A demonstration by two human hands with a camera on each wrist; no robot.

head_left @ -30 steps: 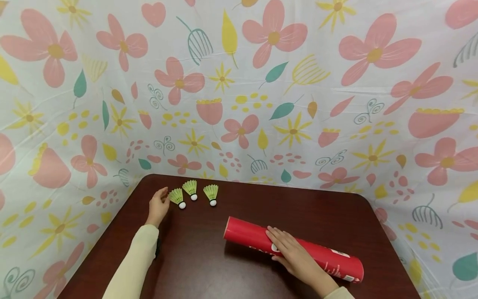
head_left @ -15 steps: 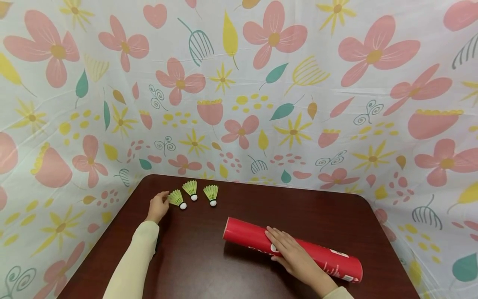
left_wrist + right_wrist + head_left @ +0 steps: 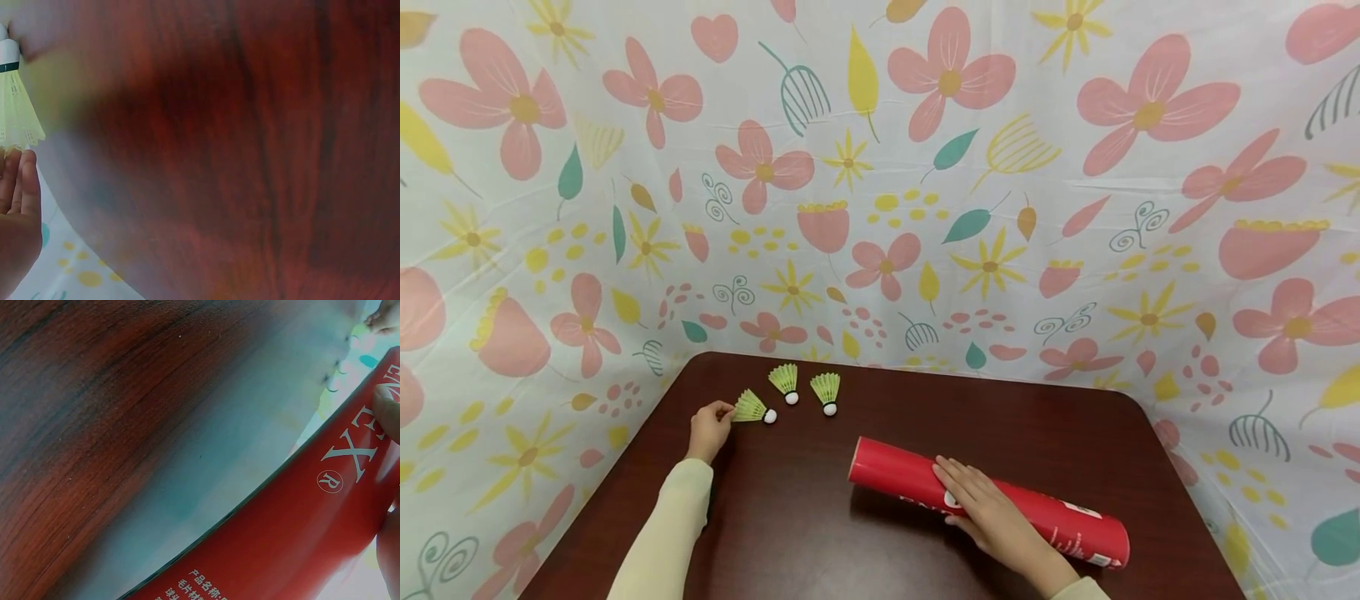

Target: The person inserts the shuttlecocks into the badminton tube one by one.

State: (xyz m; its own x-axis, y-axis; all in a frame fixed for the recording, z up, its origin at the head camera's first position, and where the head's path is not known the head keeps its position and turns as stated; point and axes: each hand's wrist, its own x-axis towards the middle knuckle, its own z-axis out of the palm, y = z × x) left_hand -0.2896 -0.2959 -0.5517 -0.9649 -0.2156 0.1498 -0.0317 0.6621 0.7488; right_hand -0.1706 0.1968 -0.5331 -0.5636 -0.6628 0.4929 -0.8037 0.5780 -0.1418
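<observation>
In the head view my left hand [image 3: 709, 431] pinches the feathered skirt edge of a yellow-green shuttlecock [image 3: 751, 407] at the table's far left. Its white cork tip points right. The left wrist view shows the fingertips [image 3: 28, 159] at the open end of that shuttlecock [image 3: 17, 109]. Beside it lie a second shuttlecock [image 3: 786, 384] and a third shuttlecock [image 3: 827, 392]. On the right, my right hand [image 3: 992, 512] holds a long red shuttlecock tube [image 3: 1078, 529], fingers across its top and thumb on its near side. White lettering marks the tube [image 3: 294, 531] in the right wrist view.
The dark reddish-brown table [image 3: 797, 500] has rounded far corners. A white cloth [image 3: 925, 183] with pink, yellow and green flower prints hangs behind it and along both sides.
My left hand has taken hold of the nearest shuttlecock's skirt edge and drawn slightly toward me, turning the shuttlecock so its cork points more to the right. The right hand and tube stay put.
</observation>
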